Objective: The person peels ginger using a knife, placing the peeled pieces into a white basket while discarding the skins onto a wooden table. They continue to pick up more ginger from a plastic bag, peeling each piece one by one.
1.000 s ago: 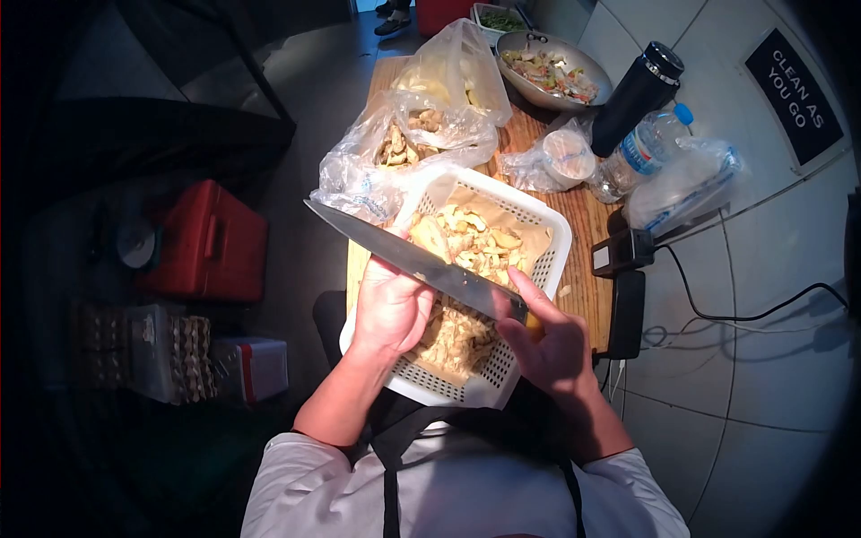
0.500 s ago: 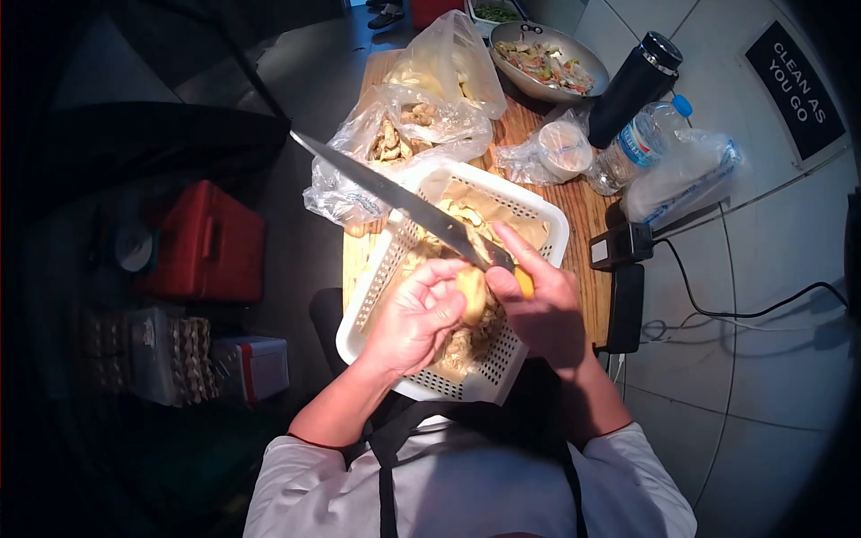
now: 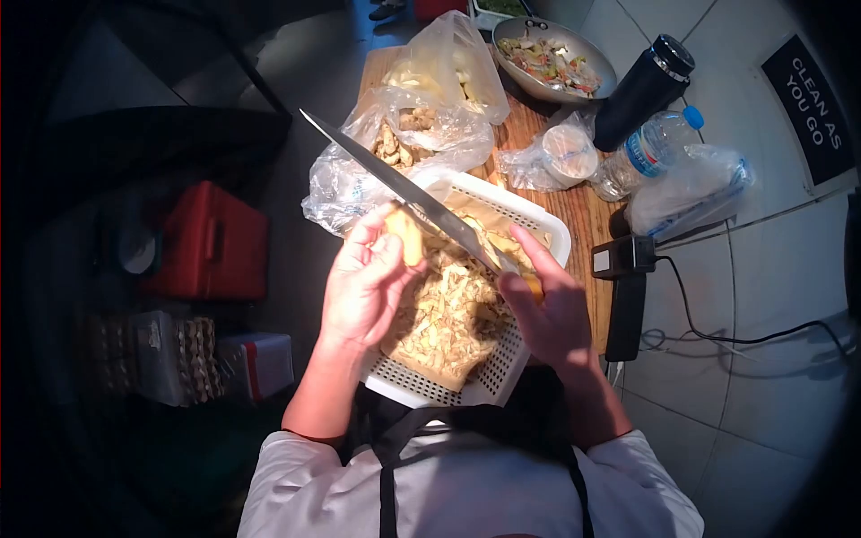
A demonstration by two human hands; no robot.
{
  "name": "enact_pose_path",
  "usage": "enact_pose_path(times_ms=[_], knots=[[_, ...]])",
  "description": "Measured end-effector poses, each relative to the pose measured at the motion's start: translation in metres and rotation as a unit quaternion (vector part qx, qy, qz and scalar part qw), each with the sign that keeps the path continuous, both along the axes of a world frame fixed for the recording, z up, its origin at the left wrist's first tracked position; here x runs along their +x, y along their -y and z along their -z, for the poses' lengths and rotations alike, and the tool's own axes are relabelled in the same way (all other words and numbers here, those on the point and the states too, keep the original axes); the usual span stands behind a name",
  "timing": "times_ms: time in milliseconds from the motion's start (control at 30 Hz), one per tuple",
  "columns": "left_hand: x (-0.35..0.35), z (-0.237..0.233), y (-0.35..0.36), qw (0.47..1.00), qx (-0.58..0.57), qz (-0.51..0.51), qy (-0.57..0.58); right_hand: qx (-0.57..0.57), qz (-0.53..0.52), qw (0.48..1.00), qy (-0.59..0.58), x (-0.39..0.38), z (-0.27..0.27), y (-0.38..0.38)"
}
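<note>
Mid-frame, the left hand (image 3: 362, 282) pinches what may be ginger (image 3: 409, 240), and the right hand (image 3: 553, 314) grips a knife (image 3: 418, 199).

left fingers (image 3: 360, 238): shifted left from knife handle (image 3: 535, 288) | yellow piece (image 3: 406, 237): carried along | peelings (image 3: 439, 327): more exposed

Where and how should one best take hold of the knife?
Best, it seems, by the yellow handle, coming from the person's near right, where the right hand holds it. The long blade stretches away to the far left and tapers to a point, so that end looks risky.
</note>
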State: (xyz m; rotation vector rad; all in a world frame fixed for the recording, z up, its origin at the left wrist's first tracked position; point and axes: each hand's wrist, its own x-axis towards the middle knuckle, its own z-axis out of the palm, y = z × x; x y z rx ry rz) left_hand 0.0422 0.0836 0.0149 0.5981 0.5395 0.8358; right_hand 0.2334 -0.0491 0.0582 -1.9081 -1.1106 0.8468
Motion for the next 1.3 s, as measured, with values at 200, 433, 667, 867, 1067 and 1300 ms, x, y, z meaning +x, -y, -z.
enact_pose_path(times_ms=[200, 433, 667, 867, 1067, 1300], knots=[[0.008, -0.027, -0.015, 0.996, -0.084, 0.008, 0.003, 0.046, 0.006, 0.999, -0.018, -0.002, -0.013, -0.014], [0.015, -0.051, -0.007, 0.991, -0.131, -0.03, 0.004, -0.063, -0.034, 0.997, 0.027, -0.004, -0.045, -0.019], [0.018, -0.05, 0.009, 0.986, -0.159, -0.041, 0.017, -0.014, -0.04, 0.996, 0.082, -0.015, -0.057, -0.006], [0.026, -0.075, 0.04, 0.986, -0.15, -0.066, 0.017, 0.004, -0.079, 0.985, 0.156, -0.006, -0.073, 0.017], [0.028, -0.114, 0.047, 0.988, -0.141, -0.066, 0.023, 0.043, -0.08, 0.989, 0.12, -0.002, -0.096, 0.026], [0.031, -0.111, 0.049, 0.988, -0.099, -0.119, 0.003, 0.081, -0.097, 0.983, 0.129, 0.004, -0.096, 0.028]])
